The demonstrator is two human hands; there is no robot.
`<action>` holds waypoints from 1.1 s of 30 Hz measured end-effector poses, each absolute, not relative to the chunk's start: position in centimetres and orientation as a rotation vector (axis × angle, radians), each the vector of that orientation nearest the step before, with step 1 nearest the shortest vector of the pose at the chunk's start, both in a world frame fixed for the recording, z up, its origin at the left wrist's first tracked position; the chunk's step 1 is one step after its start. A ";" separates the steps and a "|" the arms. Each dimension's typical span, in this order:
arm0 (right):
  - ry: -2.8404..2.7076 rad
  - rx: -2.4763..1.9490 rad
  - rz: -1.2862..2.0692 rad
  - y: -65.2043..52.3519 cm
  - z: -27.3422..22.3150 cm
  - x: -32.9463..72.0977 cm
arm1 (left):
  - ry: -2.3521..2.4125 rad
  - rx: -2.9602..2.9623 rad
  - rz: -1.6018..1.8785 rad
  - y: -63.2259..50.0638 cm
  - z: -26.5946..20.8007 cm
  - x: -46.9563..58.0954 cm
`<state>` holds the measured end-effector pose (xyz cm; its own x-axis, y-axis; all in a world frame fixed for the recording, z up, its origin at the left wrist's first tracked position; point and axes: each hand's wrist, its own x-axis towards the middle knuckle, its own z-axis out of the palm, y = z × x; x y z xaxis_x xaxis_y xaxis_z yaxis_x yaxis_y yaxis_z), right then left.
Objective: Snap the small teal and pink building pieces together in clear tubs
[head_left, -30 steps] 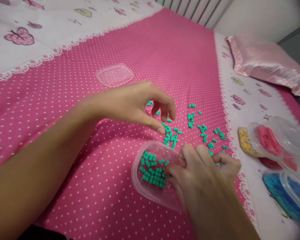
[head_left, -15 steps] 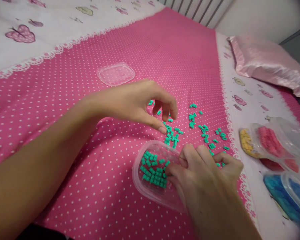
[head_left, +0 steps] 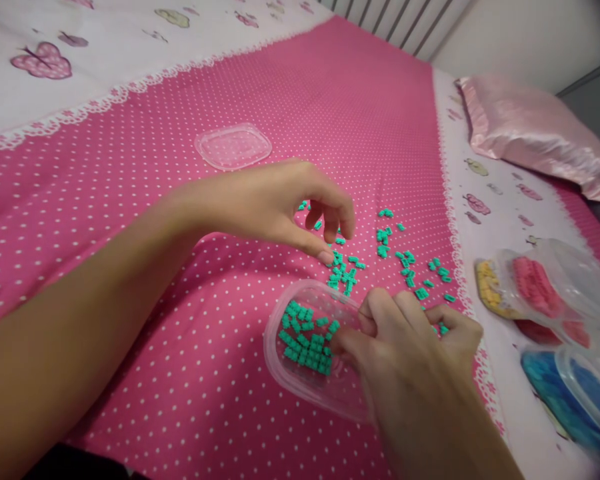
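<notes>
My left hand (head_left: 303,207) hovers over the bedspread, fingers curved and thumb apart, holding nothing. Beneath and beside it lie small green building bricks (head_left: 347,277), some joined in clumps. A clear plastic container (head_left: 300,390) with rounded corners sits in front, a layer of green bricks (head_left: 310,350) inside. My right hand (head_left: 405,353) reaches over the container's right end, its thumb and bent forefinger down by the bricks inside. Those fingers are closed, and whatever is between them is hidden. The same hand covers part of the container's right side.
A clear lid (head_left: 233,147) lies on the dotted pink bedspread (head_left: 190,387). More green bricks (head_left: 407,263) are scattered to the right. Tubs of yellow and red pieces (head_left: 535,287) and a blue tub (head_left: 570,393) stand at the right, below a pink pillow (head_left: 535,133).
The view has shifted slightly. Both hands keep nearly the same pose, and the right thumb stays among the bricks at the container's right end.
</notes>
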<state>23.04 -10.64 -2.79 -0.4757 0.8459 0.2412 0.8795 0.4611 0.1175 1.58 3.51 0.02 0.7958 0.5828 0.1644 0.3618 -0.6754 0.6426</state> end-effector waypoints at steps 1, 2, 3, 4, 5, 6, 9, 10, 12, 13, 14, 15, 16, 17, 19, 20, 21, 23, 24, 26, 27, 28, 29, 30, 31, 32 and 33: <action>-2.552 -1.524 -0.329 -10.6 -2.8 23.1 | 0.699 2.376 0.479 3.5 0.0 1.6; -2.553 -1.529 -0.319 -10.7 -2.8 23.1 | 0.700 2.377 0.478 3.5 0.0 1.6; -2.557 -1.534 -0.311 -10.7 -2.8 23.1 | 0.703 2.379 0.480 3.5 0.0 1.6; -2.564 -1.543 -0.306 -10.8 -2.8 23.1 | 0.704 2.381 0.484 3.5 0.0 1.6; -2.570 -1.553 -0.304 -10.8 -2.9 23.0 | 0.706 2.383 0.488 3.5 -0.1 1.6; -2.576 -1.563 -0.304 -10.9 -2.9 23.0 | 0.709 2.384 0.490 3.5 -0.1 1.5; -2.574 -1.581 -0.305 -11.0 -2.8 23.1 | 0.716 2.386 0.486 3.5 -0.1 1.5; -2.572 -1.580 -0.304 -11.0 -2.6 23.2 | 0.716 2.387 0.484 3.5 -0.1 1.5; -2.580 -1.565 -0.311 -10.9 -2.2 23.4 | 0.714 2.389 0.486 3.5 0.0 1.5; -2.590 -1.553 -0.320 -10.9 -2.0 23.5 | 0.712 2.390 0.487 3.5 0.0 1.5; -2.600 -1.541 -0.330 -10.8 -1.8 23.6 | 0.709 2.392 0.487 3.5 -0.1 1.5; -2.608 -1.535 -0.339 -10.8 -1.6 23.6 | 0.706 2.394 0.485 3.5 -0.1 1.5; -2.618 -1.534 -0.345 -10.8 -1.5 23.7 | 0.702 2.398 0.485 3.5 -0.1 1.5; -2.627 -1.541 -0.348 -10.8 -1.5 23.6 | 0.698 2.402 0.485 3.5 -0.1 1.5; -2.643 -1.558 -0.347 -10.8 -1.6 23.6 | 0.699 2.410 0.480 3.5 -0.1 1.5; -2.653 -1.556 -0.349 -10.8 -1.7 23.6 | 0.701 2.413 0.475 3.5 -0.1 1.5; -2.661 -1.542 -0.351 -10.7 -1.8 23.6 | 0.701 2.414 0.471 3.5 -0.1 1.5; -2.669 -1.485 -0.348 -10.6 -1.8 23.7 | 0.701 2.413 0.459 3.5 -0.1 1.6; -2.671 -1.456 -0.345 -10.6 -1.8 23.8 | 0.704 2.410 0.456 3.5 0.0 1.6; -2.673 -1.416 -0.330 -10.5 -1.6 24.0 | 0.716 2.399 0.455 3.5 0.0 1.6; -2.672 -1.404 -0.322 -10.4 -1.6 24.0 | 0.725 2.392 0.457 3.5 0.0 1.6; -2.668 -1.396 -0.315 -10.4 -1.6 24.1 | 0.733 2.385 0.459 3.5 0.0 1.6; -2.663 -1.387 -0.311 -10.4 -1.7 24.2 | 0.737 2.380 0.463 3.5 -0.1 1.6; -2.657 -1.378 -0.308 -10.4 -1.8 24.2 | 0.741 2.376 0.465 3.5 -0.1 1.6; -2.652 -1.370 -0.307 -10.4 -2.0 24.3 | 0.743 2.374 0.464 3.6 -0.1 1.6; -2.648 -1.364 -0.307 -10.5 -2.2 24.4 | 0.744 2.374 0.463 3.6 -0.2 1.5; -2.645 -1.355 -0.310 -10.5 -2.5 24.4 | 0.746 2.373 0.461 3.6 -0.2 1.5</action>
<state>24.45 -10.49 -2.45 -0.5795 0.7822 0.2289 0.8139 0.5699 0.1133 1.50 3.59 -0.23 0.7817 0.6073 0.1417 0.3982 -0.6609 0.6361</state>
